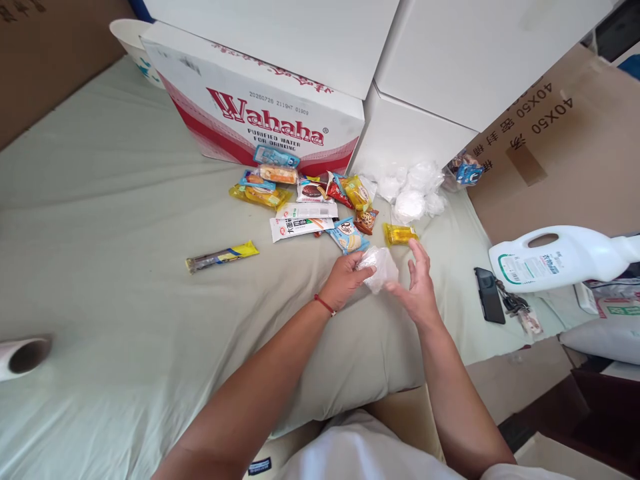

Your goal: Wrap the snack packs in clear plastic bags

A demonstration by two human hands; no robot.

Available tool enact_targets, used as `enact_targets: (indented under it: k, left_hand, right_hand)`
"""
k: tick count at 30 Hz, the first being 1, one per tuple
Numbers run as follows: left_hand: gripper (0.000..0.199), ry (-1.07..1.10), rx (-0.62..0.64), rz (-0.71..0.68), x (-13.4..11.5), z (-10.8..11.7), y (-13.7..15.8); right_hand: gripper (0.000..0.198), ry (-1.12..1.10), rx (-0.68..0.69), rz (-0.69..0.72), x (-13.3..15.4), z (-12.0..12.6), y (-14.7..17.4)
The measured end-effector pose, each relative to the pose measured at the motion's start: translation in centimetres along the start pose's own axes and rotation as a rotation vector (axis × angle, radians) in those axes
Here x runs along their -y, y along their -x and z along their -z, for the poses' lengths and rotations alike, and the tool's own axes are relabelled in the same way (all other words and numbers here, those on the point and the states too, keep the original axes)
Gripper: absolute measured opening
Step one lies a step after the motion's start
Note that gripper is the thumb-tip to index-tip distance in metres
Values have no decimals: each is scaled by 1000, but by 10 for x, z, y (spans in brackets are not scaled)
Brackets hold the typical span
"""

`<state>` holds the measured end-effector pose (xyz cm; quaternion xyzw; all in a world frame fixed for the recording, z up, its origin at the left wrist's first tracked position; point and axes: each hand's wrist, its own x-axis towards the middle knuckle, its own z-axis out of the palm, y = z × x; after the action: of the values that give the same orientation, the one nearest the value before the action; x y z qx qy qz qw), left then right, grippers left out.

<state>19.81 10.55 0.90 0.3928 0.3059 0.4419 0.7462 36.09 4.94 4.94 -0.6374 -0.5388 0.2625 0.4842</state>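
My left hand (346, 280), with a red cord on its wrist, pinches a crumpled clear plastic bag (381, 267) above the bed sheet. Just right of it is my right hand (417, 283), fingers apart, its thumb close to the bag's edge; whether it touches I cannot tell. A small yellow packet (399, 234) lies beyond the right fingertips. Past the left hand sits a loose pile of wrapped snacks, among them a light blue packet (349, 235), white stick packs (302, 228) and a yellow-wrapped cake (358, 193). Several bunched clear plastic bags (413, 193) rest behind.
A Wahaha water carton (270, 113) and white boxes (430, 60) stand along the back. On the left lie a yellow-and-dark snack stick (223, 257) and a white roll (23, 358). To the right are a white jug (555, 259), a phone (489, 295) and keys (515, 301).
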Motion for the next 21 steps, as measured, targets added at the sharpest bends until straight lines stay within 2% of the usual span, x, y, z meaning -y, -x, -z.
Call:
enact_targets:
  k: [1, 2, 4, 5, 8, 10, 13, 15, 19, 21]
  left_hand:
    - [32, -15, 18, -6, 0, 0, 0]
    - [33, -31, 25, -15, -1, -1, 1]
    - [37, -57, -5, -33, -1, -1, 1]
    - [40, -61, -29, -36, -1, -1, 1]
    - [48, -32, -55, -3, -1, 0, 0]
    - [50, -1, -34, 18, -1, 1, -1]
    - [42, -28, -1, 7, 0, 3, -3]
    - [38, -80, -12, -6, 2, 4, -4]
    - [35, -37, -134, -39, 9, 7, -9]
    - [36, 20, -216, -59, 12, 8, -11]
  right_hand:
    - [83, 96, 41, 28, 1, 1, 2]
    - [73, 140, 69, 17, 1, 1, 3]
    - [43, 88, 45, -53, -3, 2, 4]
    - [36, 19, -1, -88, -7, 2, 4]
    - [29, -165, -121, -146, -16, 5, 3]
    - [25, -159, -79, -127, -18, 6, 3]
    - [18, -24, 21, -22, -14, 7, 5]
    - [17, 27, 27, 24, -11, 7, 6]
    - [18, 19, -41, 8, -10, 7, 11]
    - [22, -24, -155, -26, -8, 11, 13]
